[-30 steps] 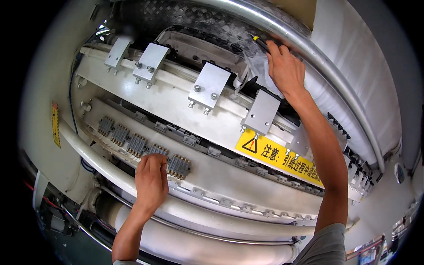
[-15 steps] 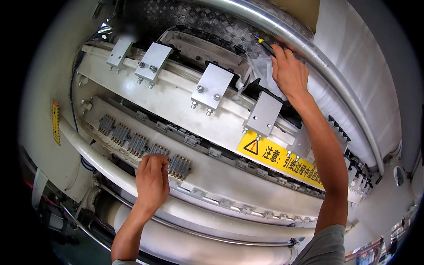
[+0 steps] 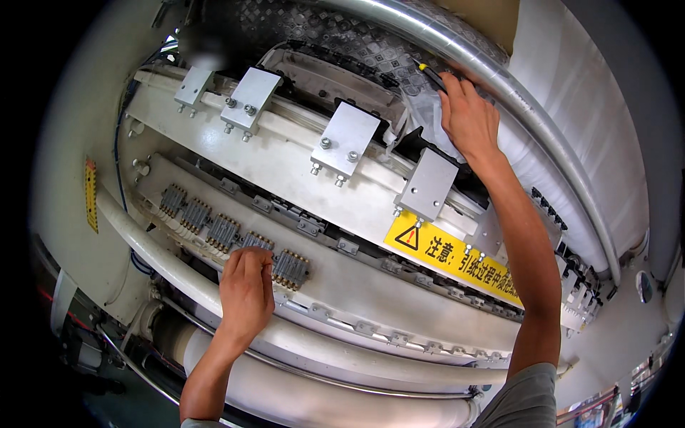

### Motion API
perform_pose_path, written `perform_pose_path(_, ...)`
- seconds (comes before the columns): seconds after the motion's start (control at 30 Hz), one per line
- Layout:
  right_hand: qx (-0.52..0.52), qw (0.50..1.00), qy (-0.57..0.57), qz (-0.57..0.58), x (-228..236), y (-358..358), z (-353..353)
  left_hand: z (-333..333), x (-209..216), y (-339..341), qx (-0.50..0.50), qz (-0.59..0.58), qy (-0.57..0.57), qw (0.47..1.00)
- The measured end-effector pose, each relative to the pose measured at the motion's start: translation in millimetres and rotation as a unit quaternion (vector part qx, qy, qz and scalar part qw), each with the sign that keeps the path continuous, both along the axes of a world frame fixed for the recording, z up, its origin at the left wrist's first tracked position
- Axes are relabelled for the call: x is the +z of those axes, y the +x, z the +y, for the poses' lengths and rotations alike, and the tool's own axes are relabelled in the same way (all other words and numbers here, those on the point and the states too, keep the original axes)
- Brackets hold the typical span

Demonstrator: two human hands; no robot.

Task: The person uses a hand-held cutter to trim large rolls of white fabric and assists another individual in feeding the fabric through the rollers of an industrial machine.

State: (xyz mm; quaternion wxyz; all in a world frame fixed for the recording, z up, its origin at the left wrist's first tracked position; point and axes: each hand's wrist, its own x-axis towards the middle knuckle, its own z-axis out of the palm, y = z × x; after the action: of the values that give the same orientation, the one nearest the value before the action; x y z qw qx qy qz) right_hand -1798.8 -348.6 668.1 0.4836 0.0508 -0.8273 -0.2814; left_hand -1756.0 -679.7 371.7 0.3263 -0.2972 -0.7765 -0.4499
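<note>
My left hand point(image 3: 247, 291) is closed, its fingers curled together at a row of small grey fitting blocks with brass-coloured ends point(image 3: 222, 232). It partly covers one block, and the fingertips' grip is hidden. Just to its right sits another grey block point(image 3: 290, 269). Farther up and right, my right hand point(image 3: 469, 118) wraps round a slim black tool with a yellow collar and a thin pointed tip point(image 3: 426, 69), perhaps a screwdriver. That tool points up and left, in front of a dark patterned metal plate point(image 3: 371, 48).
Several silver metal blocks with bolts point(image 3: 345, 138) stand along a white machine beam point(image 3: 214, 139). A yellow warning label point(image 3: 446, 251) is on the beam. A shiny metal tube point(image 3: 492, 68) curves beyond my right hand. Below my left hand run white rollers point(image 3: 314, 389).
</note>
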Motion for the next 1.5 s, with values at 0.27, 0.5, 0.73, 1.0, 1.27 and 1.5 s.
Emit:
perform_pose_path(0.27,0.103,0.918,-0.353,-0.145,15,-11,-1,2,-3,1,0.011,0.006,0.001,1.000)
perform_pose_path(0.5,0.097,0.959,-0.235,-0.123,0,19,-13,-2,-3,-5,0.025,0.014,0.011,1.000)
perform_pose_path(0.73,0.069,0.997,-0.046,-0.005,-7,14,-23,-1,-5,-2,0.015,0.004,0.000,1.000)
perform_pose_path(1.0,-0.039,0.989,0.135,0.038,16,-68,-40,-1,-5,-3,0.020,-0.009,0.008,1.000)
perform_pose_path(1.27,-0.027,0.971,0.224,0.078,14,-78,-30,0,-4,-2,0.012,0.013,0.018,1.000)
perform_pose_path(1.5,-0.073,0.960,0.255,0.093,20,-90,-33,2,-6,-4,0.016,0.020,0.026,0.999)
